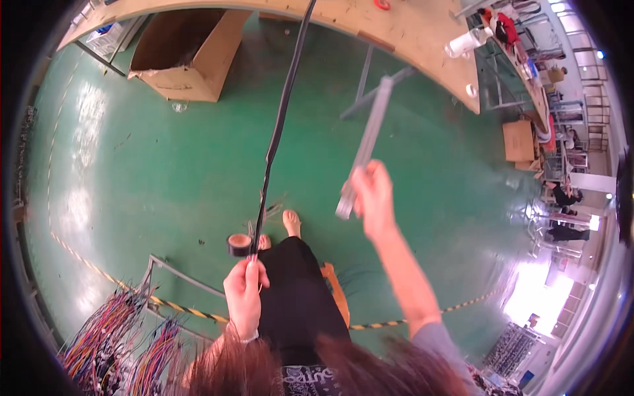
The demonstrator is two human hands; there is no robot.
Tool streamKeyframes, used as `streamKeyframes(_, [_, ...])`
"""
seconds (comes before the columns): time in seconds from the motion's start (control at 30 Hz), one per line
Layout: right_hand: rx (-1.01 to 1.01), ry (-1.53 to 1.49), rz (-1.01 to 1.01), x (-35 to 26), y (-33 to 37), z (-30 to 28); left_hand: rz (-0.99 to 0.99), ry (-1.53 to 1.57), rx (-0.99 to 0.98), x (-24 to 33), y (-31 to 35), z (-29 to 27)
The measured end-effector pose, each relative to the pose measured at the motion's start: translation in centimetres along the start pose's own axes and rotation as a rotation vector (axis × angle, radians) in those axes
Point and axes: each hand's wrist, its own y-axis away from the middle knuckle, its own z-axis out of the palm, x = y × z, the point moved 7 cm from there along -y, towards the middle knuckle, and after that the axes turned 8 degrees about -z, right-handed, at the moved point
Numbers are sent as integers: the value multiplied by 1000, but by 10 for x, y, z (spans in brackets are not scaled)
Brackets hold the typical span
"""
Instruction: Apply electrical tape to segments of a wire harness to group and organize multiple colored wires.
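Observation:
My left hand [244,290] is closed on the end of a wire harness, where thin coloured wires show at the fingertips. From there the harness, wrapped in black tape [281,125], stretches up to the table at the top. A roll of black tape [239,245] hangs against the harness just above my left fingers. Out to the right, my right hand [373,198] grips a long, straight grey strip [373,125] near its lower end. The strip is blurred, and its exact kind cannot be made out. It is tilted, apart from the harness, over the floor.
A wooden table [422,53] curves across the top, bearing a white bottle [467,42] and a red tape ring [382,4]. A cardboard box [188,63] stands at upper left. Coloured wire bundles [109,336] hang at lower left by a metal frame [185,272]. People work far right.

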Motion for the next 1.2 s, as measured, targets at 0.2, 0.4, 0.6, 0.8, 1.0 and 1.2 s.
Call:
streamKeyframes(0.2, [372, 145, -106, -95, -247, -64, -183, 19, 103, -17, 1, -6])
streamKeyframes(0.4, [-498, 175, 96, -5, -49, 95, -247, 325, -64, -18, 4, 1])
streamKeyframes(0.6, [-960, -333, 104, 58, 62, 177, -308, 417, -111, -12, 5, -8])
streamKeyframes(0.8, [-819, 195, -73, -25, 87, 173, -30, -1, 20, -9, -4, -17])
streamKeyframes(1.0, [-540, 288, 23, -12, 87, 165, 292, -353, 237, 5, 10, -12])
streamKeyframes(1.2, [-415, -377, 415, 60, 95, 184, 174, -327, 135, 3, -3, -15])
